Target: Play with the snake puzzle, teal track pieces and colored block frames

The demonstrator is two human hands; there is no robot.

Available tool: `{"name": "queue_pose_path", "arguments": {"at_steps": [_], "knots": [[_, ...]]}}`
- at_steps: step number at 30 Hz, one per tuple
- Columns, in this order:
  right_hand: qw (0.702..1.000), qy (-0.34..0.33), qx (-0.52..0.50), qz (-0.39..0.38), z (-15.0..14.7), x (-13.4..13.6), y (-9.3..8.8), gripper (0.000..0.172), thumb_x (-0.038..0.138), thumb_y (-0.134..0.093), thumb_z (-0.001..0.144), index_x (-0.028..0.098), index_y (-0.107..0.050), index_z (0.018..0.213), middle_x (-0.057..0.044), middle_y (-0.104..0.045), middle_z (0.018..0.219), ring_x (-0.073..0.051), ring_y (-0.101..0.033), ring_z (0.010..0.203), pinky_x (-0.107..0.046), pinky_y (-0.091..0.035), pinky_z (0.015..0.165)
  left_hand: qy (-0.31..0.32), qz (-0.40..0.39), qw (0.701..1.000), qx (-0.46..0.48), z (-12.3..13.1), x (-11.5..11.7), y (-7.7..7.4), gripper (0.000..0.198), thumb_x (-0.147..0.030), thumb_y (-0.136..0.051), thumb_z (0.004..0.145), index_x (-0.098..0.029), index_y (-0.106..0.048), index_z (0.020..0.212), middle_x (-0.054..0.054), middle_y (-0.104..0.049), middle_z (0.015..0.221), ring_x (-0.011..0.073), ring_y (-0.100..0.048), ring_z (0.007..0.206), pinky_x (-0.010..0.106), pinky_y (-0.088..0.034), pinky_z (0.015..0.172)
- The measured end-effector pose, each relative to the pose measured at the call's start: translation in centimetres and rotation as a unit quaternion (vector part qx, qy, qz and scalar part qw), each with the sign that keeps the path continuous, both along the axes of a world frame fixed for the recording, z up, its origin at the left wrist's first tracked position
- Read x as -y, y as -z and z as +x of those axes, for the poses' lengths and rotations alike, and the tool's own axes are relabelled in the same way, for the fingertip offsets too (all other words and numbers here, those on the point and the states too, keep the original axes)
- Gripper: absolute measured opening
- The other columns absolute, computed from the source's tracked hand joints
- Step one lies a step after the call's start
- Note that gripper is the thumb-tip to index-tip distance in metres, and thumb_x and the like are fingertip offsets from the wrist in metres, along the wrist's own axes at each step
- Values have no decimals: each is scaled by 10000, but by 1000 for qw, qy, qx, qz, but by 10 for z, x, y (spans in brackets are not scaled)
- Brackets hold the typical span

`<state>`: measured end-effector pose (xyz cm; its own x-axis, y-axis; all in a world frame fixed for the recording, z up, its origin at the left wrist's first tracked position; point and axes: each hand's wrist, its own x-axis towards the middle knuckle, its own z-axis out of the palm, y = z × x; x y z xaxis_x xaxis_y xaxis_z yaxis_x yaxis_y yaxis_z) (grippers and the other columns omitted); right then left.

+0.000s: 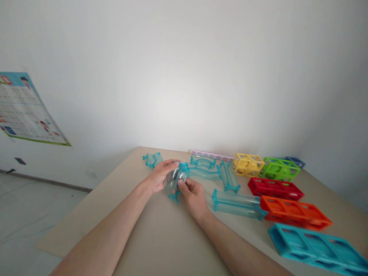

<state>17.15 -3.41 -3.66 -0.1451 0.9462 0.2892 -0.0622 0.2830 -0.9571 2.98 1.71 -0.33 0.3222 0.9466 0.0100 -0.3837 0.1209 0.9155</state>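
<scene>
A curved clear tube piece [171,185] with teal edges is held between my two hands above the table. My left hand [161,174] is closed on its left and upper side, the thumb and fingers gripping the rim. From the right, my right hand [194,195] pinches the same piece, thumb on its near face. Part of the tube is hidden behind my fingers. Just behind my right hand lies a wavy teal track piece [203,173]. To its right a straight clear tube [238,204] with teal ends rests on the table.
Small teal connectors [153,159], an arched piece [203,162] and a straight track [229,176] lie farther back. At right stand yellow [247,165], green [279,169], red [275,188], orange [295,212] and blue [319,247] frame blocks. A pale strip [211,155] lines the wall.
</scene>
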Motion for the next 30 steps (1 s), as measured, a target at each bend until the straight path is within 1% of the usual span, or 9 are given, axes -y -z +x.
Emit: {"name": "queue_pose_path", "arguments": {"at_steps": [3, 5, 8, 11, 13, 16, 19, 24, 30], "knots": [[1000, 11, 4, -6, 0, 0, 1, 377, 483, -543, 823, 165, -590, 625, -14, -605, 599, -146, -520, 574, -262, -392, 580, -36, 24, 999, -21, 4, 1, -1, 263, -327, -775, 683, -159, -684, 863, -1, -655, 616, 107, -583, 467, 202, -462, 450], [1000, 27, 4, -10, 0, -1, 2, 370, 478, -550, 815, 169, -567, 613, 8, -547, 565, -127, -464, 539, -251, -360, 545, -70, 42, 996, -24, 8, 2, -2, 258, -323, -783, 666, -158, -680, 835, -9, -651, 620, 98, -578, 478, 198, -462, 470], [998, 53, -3, -16, 1, -2, 3, 333, 472, -559, 803, 181, -538, 643, 23, -493, 587, -123, -442, 550, -249, -360, 541, -126, 70, 989, -29, 13, 4, -5, 264, -325, -789, 646, -147, -675, 804, -18, -642, 637, 82, -567, 504, 186, -457, 496], [998, 62, -12, -18, 1, -2, 3, 300, 479, -539, 808, 182, -575, 776, -7, -553, 712, -148, -499, 636, -267, -410, 592, -177, 87, 979, -45, 15, 4, -8, 273, -359, -772, 649, -146, -662, 778, -38, -598, 594, 74, -534, 472, 187, -434, 470], [998, 59, -5, -19, 1, -1, 3, 307, 463, -548, 802, 177, -604, 898, -43, -603, 830, -175, -543, 742, -290, -444, 660, -211, 81, 973, -49, 15, 2, -8, 280, -377, -764, 645, -151, -649, 762, -51, -572, 567, 74, -513, 446, 194, -427, 454], [999, 40, 26, -18, 0, 0, 3, 407, 382, -632, 743, 173, -579, 1088, -91, -617, 1037, -204, -562, 888, -312, -473, 726, -250, 56, 966, -39, 12, -1, -6, 289, -390, -764, 627, -158, -629, 735, -59, -556, 547, 80, -502, 429, 206, -422, 438], [998, 24, 56, -12, -2, 1, 5, 524, 269, -683, 675, 172, -531, 1167, -102, -606, 1084, -201, -568, 895, -304, -490, 695, -262, 31, 964, -19, 9, -3, -5, 308, -391, -776, 600, -154, -624, 727, -47, -578, 570, 85, -506, 432, 213, -420, 430], [998, 28, 58, -20, -3, -2, 10, 448, 220, -690, 666, 168, -562, 1092, -77, -633, 976, -181, -584, 814, -318, -504, 704, -243, 10, 970, 8, 8, -3, -6, 325, -369, -796, 574, -149, -634, 751, -34, -608, 593, 88, -524, 436, 214, -427, 435], [999, 13, 41, -20, -2, -1, 8, 391, 215, -700, 674, 174, -604, 1051, -58, -659, 938, -180, -605, 795, -342, -512, 743, -236, -46, 970, 42, 4, -6, -7, 243, -288, -773, 594, -142, -602, 686, -25, -613, 569, 101, -547, 434, 222, -433, 421]]}}
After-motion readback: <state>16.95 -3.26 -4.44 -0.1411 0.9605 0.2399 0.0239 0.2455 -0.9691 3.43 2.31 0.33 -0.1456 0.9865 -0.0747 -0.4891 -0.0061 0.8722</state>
